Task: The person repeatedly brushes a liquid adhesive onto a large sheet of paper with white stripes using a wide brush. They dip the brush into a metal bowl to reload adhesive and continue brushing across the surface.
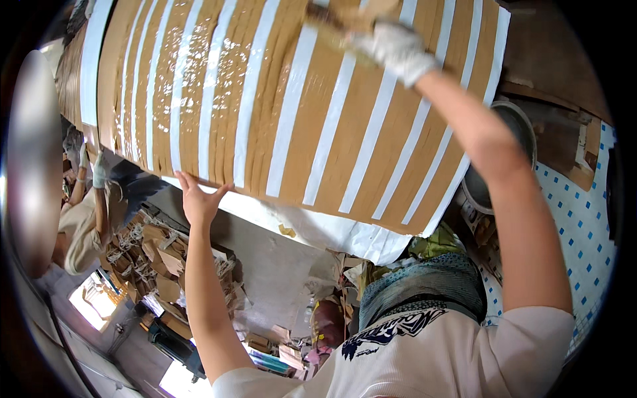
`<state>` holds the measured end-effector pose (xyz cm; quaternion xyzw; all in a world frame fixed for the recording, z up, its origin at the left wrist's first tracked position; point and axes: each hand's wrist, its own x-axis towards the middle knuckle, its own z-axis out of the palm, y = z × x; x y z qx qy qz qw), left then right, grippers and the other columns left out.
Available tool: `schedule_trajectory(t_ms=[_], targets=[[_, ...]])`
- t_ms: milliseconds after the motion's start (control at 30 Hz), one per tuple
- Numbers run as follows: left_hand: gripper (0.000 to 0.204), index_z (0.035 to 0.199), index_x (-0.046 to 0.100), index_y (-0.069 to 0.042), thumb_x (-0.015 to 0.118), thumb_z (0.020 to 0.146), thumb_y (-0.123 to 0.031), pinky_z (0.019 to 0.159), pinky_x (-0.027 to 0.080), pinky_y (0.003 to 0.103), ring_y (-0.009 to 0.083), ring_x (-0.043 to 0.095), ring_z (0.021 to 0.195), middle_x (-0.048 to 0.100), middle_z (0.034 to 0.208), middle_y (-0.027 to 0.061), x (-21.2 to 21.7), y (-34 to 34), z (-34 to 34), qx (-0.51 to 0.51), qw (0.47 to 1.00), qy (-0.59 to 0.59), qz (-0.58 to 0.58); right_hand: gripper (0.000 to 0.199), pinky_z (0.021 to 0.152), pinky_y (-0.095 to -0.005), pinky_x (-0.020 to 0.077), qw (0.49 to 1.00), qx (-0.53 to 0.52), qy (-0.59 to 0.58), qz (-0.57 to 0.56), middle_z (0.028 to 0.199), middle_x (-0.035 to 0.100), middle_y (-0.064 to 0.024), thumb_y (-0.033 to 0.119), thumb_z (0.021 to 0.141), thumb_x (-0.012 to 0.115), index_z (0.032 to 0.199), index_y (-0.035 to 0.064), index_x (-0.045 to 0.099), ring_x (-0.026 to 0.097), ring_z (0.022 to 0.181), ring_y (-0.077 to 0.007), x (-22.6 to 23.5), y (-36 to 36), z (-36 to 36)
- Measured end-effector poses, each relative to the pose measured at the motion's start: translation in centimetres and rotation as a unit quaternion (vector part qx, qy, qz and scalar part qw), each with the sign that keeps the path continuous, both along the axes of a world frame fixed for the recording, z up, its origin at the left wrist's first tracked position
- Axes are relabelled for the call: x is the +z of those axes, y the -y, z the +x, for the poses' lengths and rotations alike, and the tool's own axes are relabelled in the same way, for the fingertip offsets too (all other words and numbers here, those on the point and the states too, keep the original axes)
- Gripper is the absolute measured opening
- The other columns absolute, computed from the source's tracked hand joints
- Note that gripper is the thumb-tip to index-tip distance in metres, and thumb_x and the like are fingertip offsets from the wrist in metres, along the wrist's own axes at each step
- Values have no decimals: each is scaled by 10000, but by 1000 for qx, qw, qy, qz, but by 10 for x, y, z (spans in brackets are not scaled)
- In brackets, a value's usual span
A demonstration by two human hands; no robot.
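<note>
A big stack of brown cardboard sheets (265, 119) with white strips between the brown bands lies before me. Its left part shines with a wet-looking coat, while the right part looks dull. My left hand (201, 202), bare, rests on the near edge with thumb and fingers apart. Across the far side reaches my right hand (398, 53) in a white glove, closed around what looks like a wide brush (335, 28); motion blurs both. The brush meets the surface near the border between shiny and dull areas.
White sheeting (312, 232) sticks out under the near edge. A grey bucket (527, 126) stands at the right, beside blue-dotted white flooring (564, 205). Scrap cardboard (162, 255) piles up at lower left, where another person (86, 222) works in gloves at a neighbouring stack (89, 73).
</note>
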<state>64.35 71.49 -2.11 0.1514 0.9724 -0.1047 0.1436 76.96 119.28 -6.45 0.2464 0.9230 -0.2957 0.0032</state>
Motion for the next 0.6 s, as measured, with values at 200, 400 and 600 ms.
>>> schedule_trajectory(t_ms=[200, 400, 600], targets=[[1309, 1500, 164, 98, 886, 597, -514, 1034, 462, 387, 389, 408, 1366, 147, 1586, 281, 2, -1, -9, 18, 999, 8, -41, 431, 673, -412, 507, 966, -149, -26, -208, 726, 638, -91, 469, 890, 593, 914, 44, 657, 644, 706, -257, 48, -47, -36], [1351, 1533, 69, 45, 915, 575, -394, 1022, 480, 395, 377, 466, 1322, 88, 1612, 236, 7, -14, -2, 73, 997, 37, -16, 405, 611, -287, 533, 984, 121, -30, -127, 753, 649, -10, 493, 769, 772, 958, 138, 719, 615, 668, -140, 3, -31, -17], [1321, 1538, 100, 26, 924, 568, -324, 1018, 483, 392, 368, 459, 1332, 88, 1627, 187, 8, -32, -11, 72, 997, 35, -21, 432, 700, -361, 530, 973, -39, -186, 131, 791, 688, -74, 533, 893, 601, 994, 127, 709, 667, 744, -215, -44, -219, -93]])
